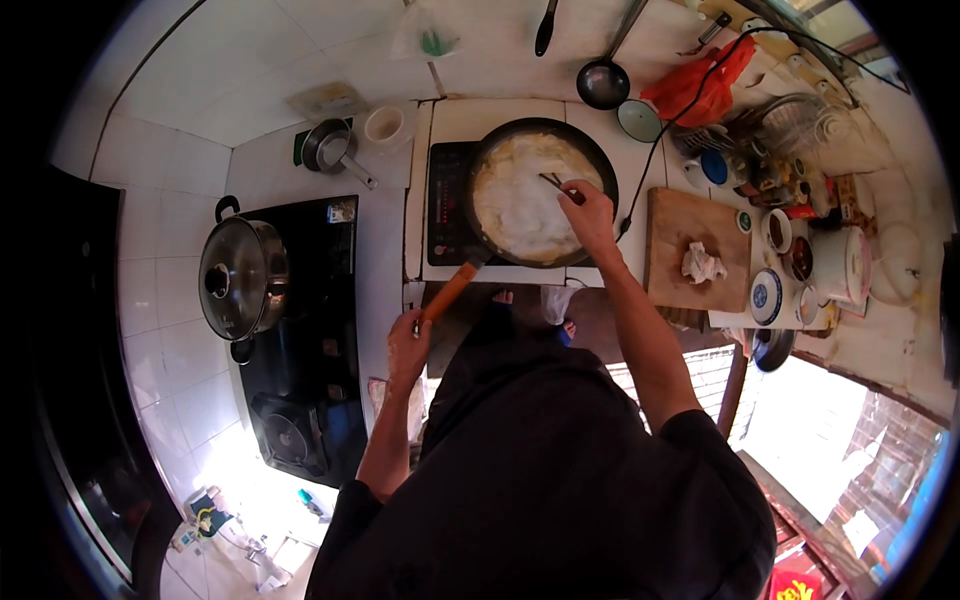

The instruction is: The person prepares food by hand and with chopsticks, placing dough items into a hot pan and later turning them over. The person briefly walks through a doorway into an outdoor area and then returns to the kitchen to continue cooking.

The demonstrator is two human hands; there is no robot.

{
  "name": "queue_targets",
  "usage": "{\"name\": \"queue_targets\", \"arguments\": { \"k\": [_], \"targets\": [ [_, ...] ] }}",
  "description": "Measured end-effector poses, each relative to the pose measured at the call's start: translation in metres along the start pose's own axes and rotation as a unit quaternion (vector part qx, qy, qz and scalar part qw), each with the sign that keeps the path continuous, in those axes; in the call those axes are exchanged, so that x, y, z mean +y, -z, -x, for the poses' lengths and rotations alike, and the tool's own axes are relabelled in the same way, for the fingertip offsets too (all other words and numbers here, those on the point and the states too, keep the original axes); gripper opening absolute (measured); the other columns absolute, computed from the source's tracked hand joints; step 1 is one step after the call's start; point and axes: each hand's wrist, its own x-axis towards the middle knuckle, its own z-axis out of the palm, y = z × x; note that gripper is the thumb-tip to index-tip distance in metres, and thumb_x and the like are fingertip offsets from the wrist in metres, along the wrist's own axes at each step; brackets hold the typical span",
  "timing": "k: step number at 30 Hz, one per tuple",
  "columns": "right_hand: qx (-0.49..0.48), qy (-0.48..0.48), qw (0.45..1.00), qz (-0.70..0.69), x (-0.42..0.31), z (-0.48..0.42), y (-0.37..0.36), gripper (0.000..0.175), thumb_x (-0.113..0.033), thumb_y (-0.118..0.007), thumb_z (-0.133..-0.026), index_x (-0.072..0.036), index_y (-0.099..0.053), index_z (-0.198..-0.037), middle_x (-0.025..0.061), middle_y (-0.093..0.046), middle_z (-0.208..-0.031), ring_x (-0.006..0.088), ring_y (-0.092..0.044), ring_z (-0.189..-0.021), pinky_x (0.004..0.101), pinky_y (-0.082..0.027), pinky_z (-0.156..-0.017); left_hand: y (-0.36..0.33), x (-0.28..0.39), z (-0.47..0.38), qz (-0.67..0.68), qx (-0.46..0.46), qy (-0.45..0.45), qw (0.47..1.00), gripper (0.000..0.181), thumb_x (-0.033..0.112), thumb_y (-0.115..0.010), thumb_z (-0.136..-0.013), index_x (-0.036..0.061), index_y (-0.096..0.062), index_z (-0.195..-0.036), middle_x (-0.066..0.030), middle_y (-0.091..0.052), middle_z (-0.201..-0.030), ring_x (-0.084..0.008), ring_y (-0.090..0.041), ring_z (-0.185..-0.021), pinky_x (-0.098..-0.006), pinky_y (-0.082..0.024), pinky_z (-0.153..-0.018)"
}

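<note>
A dark frying pan (pixel 609 180) stands on a black induction cooker (pixel 444 195) with lit red marks. Pale, whitish food (pixel 517 202) fills the pan, its edge yellowish and its middle foamy or steamy. My left hand (pixel 409 341) is closed around the end of the pan's orange-brown handle (pixel 451 291), below and left of the pan. Over the right part of the pan, my right hand (pixel 589 217) grips dark chopsticks (pixel 551 180), whose tips are at the food. Whether the tips touch it or are sunk in it, I cannot tell.
A lidded steel pot (pixel 244 277) stands on a black gas hob (pixel 315 375) at left, near a small saucepan (pixel 326 146). A crumpled cloth or paper (pixel 703 264) lies on a wooden cutting board (pixel 664 247) at right, beside bowls and jars. A ladle (pixel 603 82) hangs behind the pan; a black cable passes nearby.
</note>
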Motion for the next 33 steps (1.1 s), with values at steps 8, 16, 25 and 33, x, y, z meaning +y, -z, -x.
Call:
{"name": "queue_targets", "arguments": {
  "k": [8,16,25,33],
  "targets": [
    [0.077,0.066,0.995,-0.001,0.021,-0.042,-0.023,0.019,-0.014,-0.072,-0.082,-0.004,-0.072,-0.099,0.0146,-0.068,-0.093,0.0267,-0.067,-0.080,0.0344,-0.052,-0.074,0.003,0.006,-0.014,-0.003,-0.122,0.042,0.992,0.041,0.022,-0.066,-0.087,0.0040,-0.055,-0.122,-0.0223,-0.066,-0.104,-0.0405,-0.064,-0.097,-0.0449,-0.050,-0.083],
    [0.029,0.010,0.999,-0.021,0.030,-0.050,0.007,0.018,-0.013,-0.068,-0.085,-0.001,-0.072,-0.098,0.0162,-0.070,-0.096,0.0253,-0.069,-0.085,0.0332,-0.053,-0.077,0.007,-0.003,-0.020,0.035,-0.165,0.037,0.985,0.038,0.021,-0.064,-0.089,0.0039,-0.055,-0.122,-0.0232,-0.065,-0.100,-0.0416,-0.063,-0.095,-0.0449,-0.049,-0.082],
    [0.051,-0.004,0.992,-0.116,0.045,-0.065,0.019,0.024,-0.011,-0.066,-0.087,0.002,-0.070,-0.107,0.0091,-0.070,-0.092,0.0143,-0.067,-0.084,0.0261,-0.052,-0.076,0.014,0.005,-0.021,0.048,-0.163,-0.012,0.985,0.034,0.019,-0.063,-0.089,0.0024,-0.055,-0.118,-0.0223,-0.063,-0.099,-0.0391,-0.063,-0.091,-0.0429,-0.048,-0.080],
    [-0.041,-0.040,0.967,-0.250,0.008,-0.047,-0.058,0.022,-0.009,-0.067,-0.087,0.004,-0.071,-0.104,0.0092,-0.071,-0.089,0.0151,-0.068,-0.079,0.0257,-0.052,-0.072,0.010,-0.008,-0.019,0.029,-0.139,-0.038,0.989,0.037,0.019,-0.062,-0.090,0.0017,-0.053,-0.121,-0.0219,-0.063,-0.095,-0.0386,-0.063,-0.086,-0.0427,-0.049,-0.077]
  ]
}}
